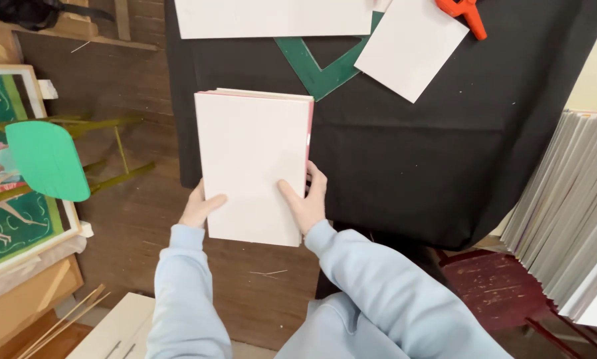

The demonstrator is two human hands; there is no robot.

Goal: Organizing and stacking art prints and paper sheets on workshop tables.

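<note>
I hold a white block of pages (252,159) with a pink-red edge showing along its top and right side. My left hand (200,205) grips its lower left edge, thumb on the white face. My right hand (306,199) grips its lower right edge, thumb on the face and fingers along the side. The block hangs over the left edge of a table covered in black cloth (431,166). Both arms wear light blue sleeves.
On the black cloth lie a large white board (272,16), a smaller white card (411,46), a green set square (321,66) and an orange clamp (464,13). Stacked white panels (571,213) stand at right. A green chair (46,159) and a painting (6,199) are at left.
</note>
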